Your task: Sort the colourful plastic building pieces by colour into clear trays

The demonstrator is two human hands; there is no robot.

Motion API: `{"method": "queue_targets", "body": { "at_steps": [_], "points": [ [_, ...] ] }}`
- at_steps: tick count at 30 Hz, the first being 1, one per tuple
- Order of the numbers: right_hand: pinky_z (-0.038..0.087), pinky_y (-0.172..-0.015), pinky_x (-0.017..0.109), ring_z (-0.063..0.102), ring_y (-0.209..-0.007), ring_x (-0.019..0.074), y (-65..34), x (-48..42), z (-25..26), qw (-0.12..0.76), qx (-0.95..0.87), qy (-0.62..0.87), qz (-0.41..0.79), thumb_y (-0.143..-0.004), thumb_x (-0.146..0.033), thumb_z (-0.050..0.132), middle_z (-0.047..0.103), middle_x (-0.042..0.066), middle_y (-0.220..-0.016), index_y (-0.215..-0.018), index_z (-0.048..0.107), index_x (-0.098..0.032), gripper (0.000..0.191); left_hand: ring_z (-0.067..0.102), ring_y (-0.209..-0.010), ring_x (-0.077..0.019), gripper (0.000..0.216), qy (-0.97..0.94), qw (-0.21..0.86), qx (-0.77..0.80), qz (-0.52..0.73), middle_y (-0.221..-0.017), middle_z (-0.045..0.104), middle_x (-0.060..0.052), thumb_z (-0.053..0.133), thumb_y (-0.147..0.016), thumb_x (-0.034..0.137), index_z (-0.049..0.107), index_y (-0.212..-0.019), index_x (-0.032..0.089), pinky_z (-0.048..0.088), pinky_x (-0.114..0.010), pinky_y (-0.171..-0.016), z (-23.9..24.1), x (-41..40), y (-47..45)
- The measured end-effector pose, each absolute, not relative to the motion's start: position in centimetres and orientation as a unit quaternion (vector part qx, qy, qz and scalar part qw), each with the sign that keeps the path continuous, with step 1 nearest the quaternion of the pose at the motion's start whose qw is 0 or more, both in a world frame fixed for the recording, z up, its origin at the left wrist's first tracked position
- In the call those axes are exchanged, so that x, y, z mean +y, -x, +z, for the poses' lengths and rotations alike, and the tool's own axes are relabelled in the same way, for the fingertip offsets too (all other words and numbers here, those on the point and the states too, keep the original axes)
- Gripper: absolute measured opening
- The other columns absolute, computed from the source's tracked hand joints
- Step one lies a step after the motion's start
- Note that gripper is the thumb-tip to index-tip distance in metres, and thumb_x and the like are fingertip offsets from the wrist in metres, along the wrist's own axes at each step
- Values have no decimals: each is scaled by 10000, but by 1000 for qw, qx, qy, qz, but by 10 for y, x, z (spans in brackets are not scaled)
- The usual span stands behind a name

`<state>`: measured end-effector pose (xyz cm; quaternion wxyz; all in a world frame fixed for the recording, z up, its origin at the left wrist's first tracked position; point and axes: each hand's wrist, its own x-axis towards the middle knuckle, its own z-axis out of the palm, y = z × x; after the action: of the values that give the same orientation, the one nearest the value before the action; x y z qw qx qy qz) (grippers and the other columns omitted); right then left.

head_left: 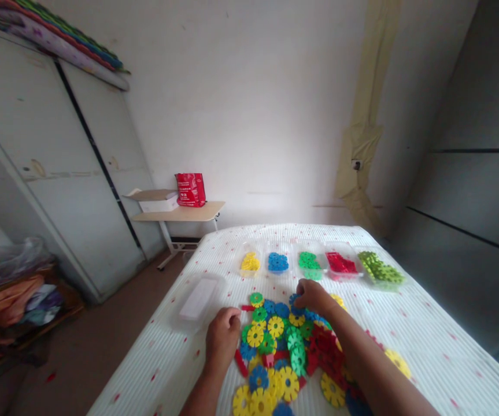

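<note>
A loose pile of notched plastic discs, among them a yellow disc (276,327) and a green disc (257,299), spreads over the near middle of the bed-like table. Red pieces (325,349) lie heaped at its right side. At the far edge of the pile, my right hand (312,294) has its fingers closed on a blue disc (293,301), partly hidden by them. My left hand (224,332) rests left of the pile, fingers curled in, with nothing visible in them. It is nearest to a short red piece (247,308) and the clear plastic lid (175,315).
Behind the pile stand clear tubs holding yellow pieces (250,262), blue pieces (278,262), green pieces (309,261), red pieces (341,263) and lime pieces (379,267). A side table (208,211) with a red bag (191,189) and a box (158,203) is at the back left.
</note>
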<state>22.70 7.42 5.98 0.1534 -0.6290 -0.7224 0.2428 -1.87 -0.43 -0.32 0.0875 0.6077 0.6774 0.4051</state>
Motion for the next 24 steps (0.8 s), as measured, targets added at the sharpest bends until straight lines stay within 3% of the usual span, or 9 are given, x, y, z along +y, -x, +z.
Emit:
{"method": "queue_targets", "body": {
  "at_steps": [3, 5, 8, 10, 14, 17, 21, 24],
  "points": [
    [333, -442, 193, 527, -467, 93, -223, 77, 76, 157, -727, 605, 284, -537, -92, 702, 584, -36, -541, -649, 607, -150, 158, 626, -776, -161, 217, -608, 91, 677, 404, -805, 677, -31, 424, -741, 170, 638, -771, 193, 469, -269, -747, -3, -5, 18],
    [380, -459, 198, 532, -466, 87, -220, 84, 88, 174, -724, 597, 297, -604, -133, 714, 587, -37, -560, -709, 618, -140, 142, 627, -771, -160, 213, -607, 91, 675, 409, -800, 678, -28, 429, -736, 168, 638, -765, 196, 470, -265, -738, -2, -5, 18],
    [502, -635, 279, 605, -715, 127, -218, 97, 104, 224, -711, 599, 293, -813, -290, 597, 637, 30, -884, -984, 595, -137, 230, 630, -767, -160, 209, -604, 90, 672, 418, -794, 684, -26, 437, -726, 164, 641, -753, 196, 469, -262, -734, -1, -5, 17],
    [508, -764, 369, 589, -902, 165, -219, 104, 111, 261, -700, 601, 283, -873, -333, 515, 580, 65, -1095, -1125, 534, -155, 309, 630, -761, -159, 209, -603, 90, 672, 420, -789, 685, -29, 439, -723, 162, 644, -751, 191, 468, -261, -730, -2, -5, 17],
    [493, -811, 403, 569, -973, 189, -230, 100, 116, 313, -684, 610, 248, -868, -334, 524, 548, 72, -1164, -1164, 515, -166, 340, 628, -755, -158, 208, -608, 90, 667, 421, -778, 681, -33, 435, -732, 164, 641, -743, 188, 467, -259, -729, -3, -4, 18],
    [495, -758, 346, 589, -873, 166, -248, 86, 110, 328, -676, 623, 219, -875, -343, 499, 602, 58, -1047, -1055, 575, -164, 266, 624, -762, -158, 208, -609, 94, 668, 418, -785, 680, -35, 430, -734, 156, 636, -748, 185, 464, -267, -742, -3, -5, 18],
    [417, -570, 251, 561, -594, 141, -288, 67, 86, 349, -695, 616, 124, -809, -292, 461, 608, 23, -639, -714, 596, -167, 207, 625, -770, -158, 213, -606, 93, 673, 414, -793, 680, -33, 426, -734, 148, 635, -752, 186, 464, -265, -740, -1, -6, 17],
    [394, -552, 250, 537, -554, 144, -324, 54, 59, 349, -704, 613, 80, -731, -288, 449, 607, 24, -603, -644, 554, -197, 164, 625, -761, -159, 212, -606, 93, 676, 408, -792, 681, -28, 428, -737, 160, 637, -753, 193, 466, -268, -734, -1, -5, 17]
  ]
}}
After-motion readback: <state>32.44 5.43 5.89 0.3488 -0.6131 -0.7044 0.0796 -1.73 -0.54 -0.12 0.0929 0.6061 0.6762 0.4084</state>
